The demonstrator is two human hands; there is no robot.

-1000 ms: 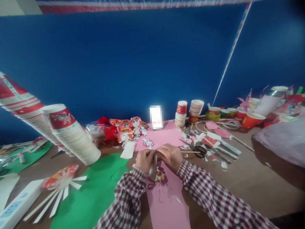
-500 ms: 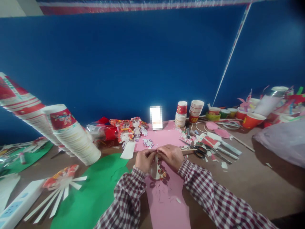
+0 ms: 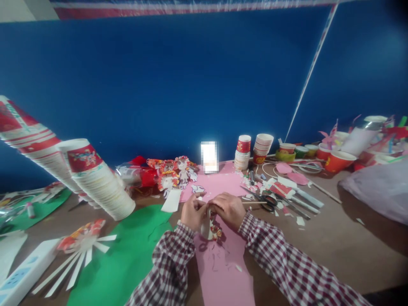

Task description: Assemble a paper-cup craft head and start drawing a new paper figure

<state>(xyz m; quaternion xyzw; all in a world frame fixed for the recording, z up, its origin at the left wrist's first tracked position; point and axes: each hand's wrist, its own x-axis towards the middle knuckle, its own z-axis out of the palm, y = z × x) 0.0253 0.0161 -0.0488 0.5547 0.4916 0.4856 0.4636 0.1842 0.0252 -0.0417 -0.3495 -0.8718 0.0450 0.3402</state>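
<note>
Over the pink paper (image 3: 225, 282), my left hand (image 3: 192, 214) and my right hand (image 3: 230, 211) meet at the fingertips. Both pinch the upper edge of a paper cup piece (image 3: 206, 229), white on one side with a red and gold print on the other. Its top is hidden behind my fingers. The left index finger is raised off it. Just past my left fingertips lies a small white cut-out (image 3: 196, 188). Thin dark scraps lie on the pink paper below the piece. Black-handled scissors (image 3: 270, 203) rest to the right of my right hand.
Stacked paper cups (image 3: 98, 182) lean at the left, above a green sheet (image 3: 124, 255). A cup cut into strips (image 3: 83, 244) lies near a white power strip (image 3: 27, 270). Printed cut-out figures (image 3: 168, 174) stand behind. Glue sticks (image 3: 307, 199) and a plastic bag (image 3: 379, 187) are at the right.
My left index finger has lifted and now covers part of the small white cut-out behind it. Both hands keep their pinch on the cup piece, which has barely shifted.
</note>
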